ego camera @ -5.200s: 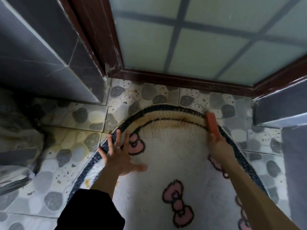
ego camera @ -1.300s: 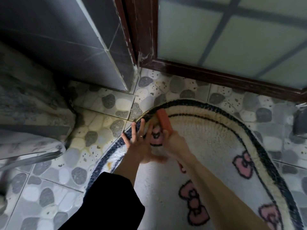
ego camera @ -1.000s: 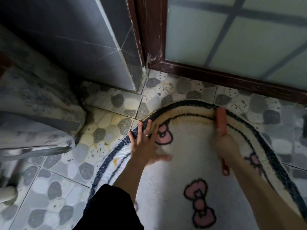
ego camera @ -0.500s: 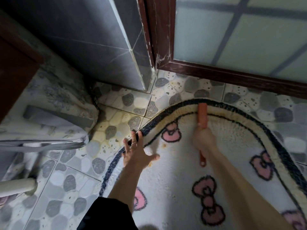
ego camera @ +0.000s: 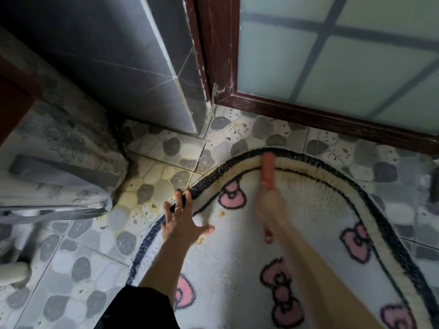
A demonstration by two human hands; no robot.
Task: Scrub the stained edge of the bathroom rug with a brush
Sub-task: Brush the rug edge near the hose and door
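A white oval bathroom rug (ego camera: pixel 240 248) with pink bows and a dark blue border lies on the pebble-pattern floor. Its far edge band (ego camera: pixel 308 166) is yellow-brown with stains. My right hand (ego camera: pixel 270 210), blurred by motion, grips an orange brush (ego camera: pixel 268 168) whose head lies on that stained band near the border. The brush's handle end pokes out below my hand. My left hand (ego camera: pixel 181 223), with a ring on one finger, presses flat with spread fingers on the rug's left edge, fingertips reaching the dark border.
A frosted glass door (ego camera: pixel 332 58) in a dark red-brown frame (ego camera: pixel 308 115) stands just beyond the rug. A dark grey tiled wall corner (ego camera: pixel 166 67) rises at the left. A grey patterned cloth-covered object (ego camera: pixel 54 162) and a white tube (ego camera: pixel 13 273) sit at far left.
The brush has swept left along the stained edge from the right side of the curve toward its top. My left hand has slid back to the rug's left border. My view shifted left.
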